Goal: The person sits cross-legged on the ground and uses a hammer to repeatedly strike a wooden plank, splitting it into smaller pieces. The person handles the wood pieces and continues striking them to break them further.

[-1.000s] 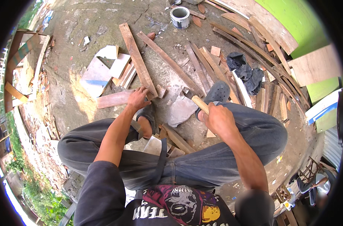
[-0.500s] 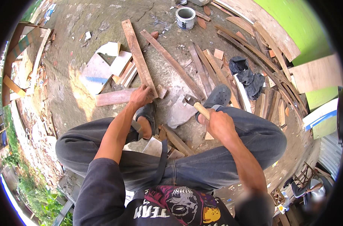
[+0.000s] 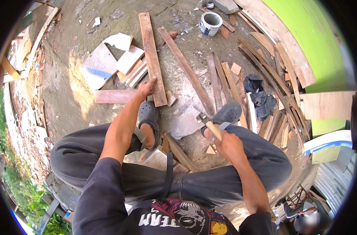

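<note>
- Head view, R side: your R hand (image 3: 229, 146) has its fingers wrapped round the wooden handle of a hammer (image 3: 213, 131); metal head points far-left, over the ground btwn your shoes, nr the R shoe (image 3: 227, 112) & right by the grey slab (image 3: 185, 122).
- Head view, L side: your L hand (image 3: 146, 87) is at the near end of the long plank (image 3: 151, 55), fingers at its left edge. Can't tell if they grip it or just rest there.
- Where the plank is: left of centre, running from just beyond your L shoe (image 3: 149, 117) to the far side; a reddish board (image 3: 115, 96) lies left of its near end, offcuts (image 3: 135, 72) just left of its middle.
- Done, AFAICT: hammer's in hand, plank's within reach w/ your L hand at it.
- Not done, by the look: hammer head is well apart from the plank, so no blow is landing. Plank looks like a single loose pc, no joint visible; any nails in it are too small to make out.
- Rest of the stock: second plank (image 3: 186, 69) lies right of the first, more strips (image 3: 235, 88) further right nr the black plastic (image 3: 258, 98), all looking unassembled. Paint can (image 3: 210, 24) stands at the far side.
</note>
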